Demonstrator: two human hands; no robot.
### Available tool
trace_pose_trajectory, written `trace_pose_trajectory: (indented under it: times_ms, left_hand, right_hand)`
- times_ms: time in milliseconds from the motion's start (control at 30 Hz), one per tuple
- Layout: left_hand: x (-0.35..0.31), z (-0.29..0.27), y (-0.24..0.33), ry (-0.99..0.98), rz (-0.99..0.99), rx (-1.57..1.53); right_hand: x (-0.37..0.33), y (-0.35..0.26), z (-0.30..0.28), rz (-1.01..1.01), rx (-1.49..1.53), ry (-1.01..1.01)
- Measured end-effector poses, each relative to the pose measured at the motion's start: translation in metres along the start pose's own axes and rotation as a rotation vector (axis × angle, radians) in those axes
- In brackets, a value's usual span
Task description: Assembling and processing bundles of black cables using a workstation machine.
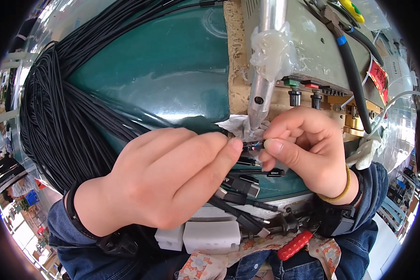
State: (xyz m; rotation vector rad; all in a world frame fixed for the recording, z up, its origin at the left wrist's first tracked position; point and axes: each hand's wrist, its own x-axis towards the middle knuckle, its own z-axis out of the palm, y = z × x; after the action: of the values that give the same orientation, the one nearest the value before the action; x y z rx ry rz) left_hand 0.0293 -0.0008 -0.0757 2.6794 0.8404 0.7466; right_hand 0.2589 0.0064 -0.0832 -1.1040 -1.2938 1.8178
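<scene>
Under the tip of an upright metal nozzle (261,95), both hands pinch a small black cable connector (253,146). My left hand (165,175) is closed, thumb and forefinger on the connector's left end. From the other side, my right hand (315,154) grips its right end between thumb and fingertips. Tiny coloured spots, perhaps wires, show between the fingertips. Translucent, glue-like material coats the nozzle's upper part. A crumpled white tissue (238,124) lies behind the connector. Below the hands, several black cables with USB plugs (247,187) hang over the table's front edge.
A large bundle of black braided cables (46,107) lies across the green mat (149,70) at left. Pliers (352,65) rest on the beige metal box (308,46) at right. White blocks (211,237) and a red-handled tool (295,245) are near my lap.
</scene>
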Motion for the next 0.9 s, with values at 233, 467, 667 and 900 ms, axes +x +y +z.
trace_pose_trajectory:
  times_ms: [233,467,667,900]
  left_hand:
    - [-0.001,0.001,0.002,0.020,-0.040,0.033]
    - [-0.004,-0.001,0.000,-0.030,0.016,0.043]
    - [-0.002,-0.007,-0.001,-0.102,0.028,-0.005]
    - [-0.001,0.010,-0.003,-0.095,-0.050,0.036]
  right_hand:
    - [-0.002,0.004,-0.006,-0.008,0.132,-0.088]
    - [-0.003,0.002,-0.004,0.097,0.147,-0.147]
    - [-0.001,0.000,-0.006,0.000,0.030,-0.248]
    - [0.008,0.005,-0.001,-0.898,-0.774,-0.308]
